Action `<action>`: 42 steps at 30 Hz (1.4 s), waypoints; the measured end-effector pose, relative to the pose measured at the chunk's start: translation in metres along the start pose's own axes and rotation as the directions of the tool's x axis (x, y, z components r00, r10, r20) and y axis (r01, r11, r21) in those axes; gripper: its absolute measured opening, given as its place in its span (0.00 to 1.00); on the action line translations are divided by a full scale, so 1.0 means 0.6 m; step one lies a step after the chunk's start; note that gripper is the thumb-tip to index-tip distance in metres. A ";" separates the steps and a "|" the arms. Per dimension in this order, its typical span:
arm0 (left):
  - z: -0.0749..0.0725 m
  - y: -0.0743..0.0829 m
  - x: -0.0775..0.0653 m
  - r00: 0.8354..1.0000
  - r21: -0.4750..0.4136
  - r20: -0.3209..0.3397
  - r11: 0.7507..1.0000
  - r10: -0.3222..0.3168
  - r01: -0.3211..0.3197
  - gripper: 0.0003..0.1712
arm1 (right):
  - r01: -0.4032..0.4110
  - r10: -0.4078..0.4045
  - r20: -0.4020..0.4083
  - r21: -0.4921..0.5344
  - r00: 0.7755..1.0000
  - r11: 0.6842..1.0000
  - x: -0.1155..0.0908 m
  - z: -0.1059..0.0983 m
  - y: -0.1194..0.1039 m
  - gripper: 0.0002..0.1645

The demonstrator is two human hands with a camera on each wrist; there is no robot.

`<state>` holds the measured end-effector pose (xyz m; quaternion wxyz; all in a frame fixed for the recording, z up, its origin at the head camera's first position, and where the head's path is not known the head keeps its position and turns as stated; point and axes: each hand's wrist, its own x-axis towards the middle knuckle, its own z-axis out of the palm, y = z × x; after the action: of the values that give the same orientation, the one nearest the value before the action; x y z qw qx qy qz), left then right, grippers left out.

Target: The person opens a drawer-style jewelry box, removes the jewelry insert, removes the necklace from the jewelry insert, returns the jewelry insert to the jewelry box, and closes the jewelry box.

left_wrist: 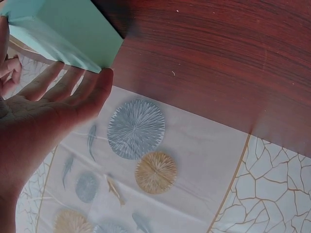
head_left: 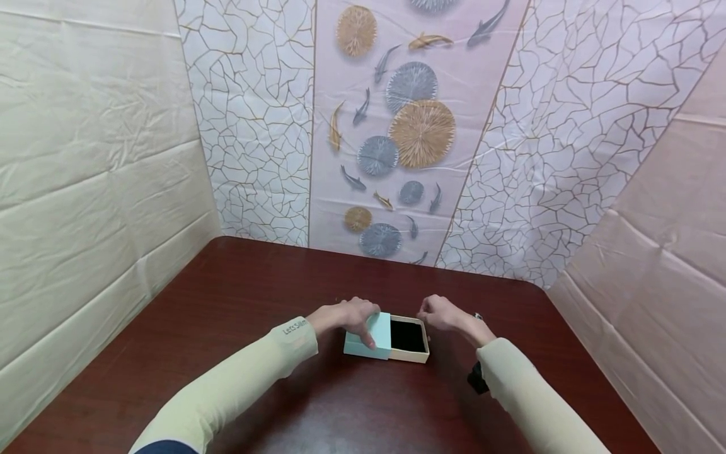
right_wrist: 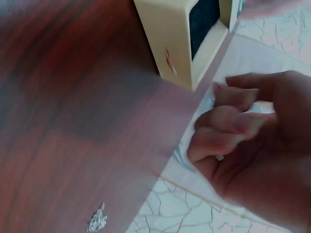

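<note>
A shallow drawer-style gift box stands on the table, its pale teal sleeve [head_left: 381, 328] on the left and its cream drawer [head_left: 409, 357] slid partly out to the right. Black lining [head_left: 406, 335] covers the drawer's inside. My left hand [head_left: 356, 316] grips the sleeve from above, thumb on the near side and fingertips [left_wrist: 106, 74] along the far edge. Beside the drawer's far right corner is my right hand [head_left: 442, 313]; in the right wrist view its fingers are loosely curled, apart from the box, with nothing seen in them. A small ribbon tab [right_wrist: 170, 60] shows on the drawer's end.
The dark red-brown wooden table [head_left: 272, 284] has a patterned cloth wall [head_left: 386, 189] behind it and pale padded-looking walls at the sides. A small silvery thing [right_wrist: 97, 221] lies near the table's far edge in the right wrist view; its kind is unclear.
</note>
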<state>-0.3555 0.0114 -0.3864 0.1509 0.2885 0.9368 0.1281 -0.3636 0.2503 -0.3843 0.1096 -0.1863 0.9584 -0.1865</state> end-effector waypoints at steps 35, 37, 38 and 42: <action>0.002 0.001 0.000 1.000 0.036 -0.016 0.999 0.012 -0.011 0.45 | -0.056 0.052 0.264 0.010 0.963 0.998 -0.002 0.012 0.010 0.18; 0.002 0.002 0.000 1.000 0.033 -0.015 0.999 0.014 -0.014 0.45 | -0.056 0.054 0.261 0.002 0.964 0.998 0.000 0.013 0.007 0.18; 0.002 0.002 0.000 1.000 0.031 -0.014 0.999 0.016 -0.016 0.45 | -0.056 0.054 0.257 0.000 0.965 0.998 0.000 0.014 0.006 0.18; 0.002 0.002 -0.002 0.999 0.039 -0.014 0.999 0.031 -0.031 0.44 | -0.041 0.043 0.242 -0.012 0.969 0.999 0.003 0.017 0.001 0.18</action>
<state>-0.3538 0.0118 -0.3868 0.1367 0.3049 0.9356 0.1143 -0.3624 0.2469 -0.3941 0.2288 -0.1877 0.9423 -0.1568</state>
